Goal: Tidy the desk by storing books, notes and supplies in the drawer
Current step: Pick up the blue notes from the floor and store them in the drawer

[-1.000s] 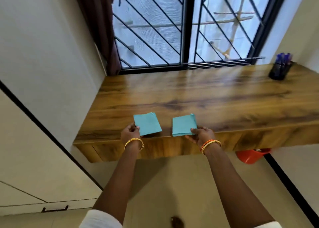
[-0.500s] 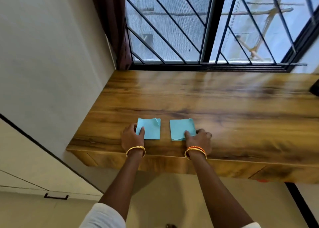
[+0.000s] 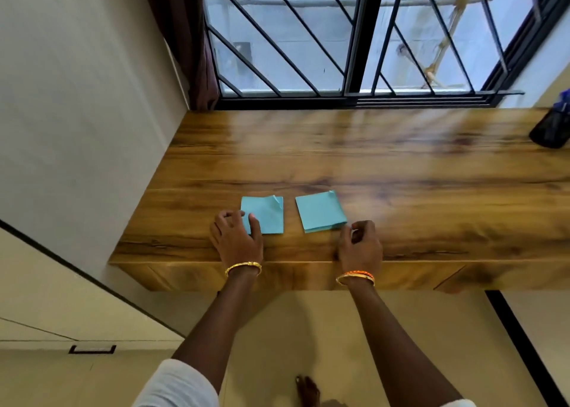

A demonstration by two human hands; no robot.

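Two teal note pads lie flat side by side near the front edge of the wooden desk (image 3: 401, 166). My left hand (image 3: 236, 238) rests at the near left corner of the left pad (image 3: 266, 214), thumb lying on top of it and fingers curled beside its left edge. A corner of this pad's top sheet curls up at the far right. My right hand (image 3: 359, 244) sits just off the near right corner of the right pad (image 3: 320, 210), fingers loosely curled and holding nothing. The desk's front panel (image 3: 308, 275) below my wrists is closed.
A black pen holder (image 3: 549, 130) with blue pens stands at the desk's far right. A barred window (image 3: 354, 36) and a dark curtain (image 3: 182, 36) back the desk. A wall bounds the left side. A low cabinet handle (image 3: 92, 349) shows at lower left.
Both pads went from the desk's front edge to lying further onto the top. My right hand has come off the right pad and drawn back to its corner.
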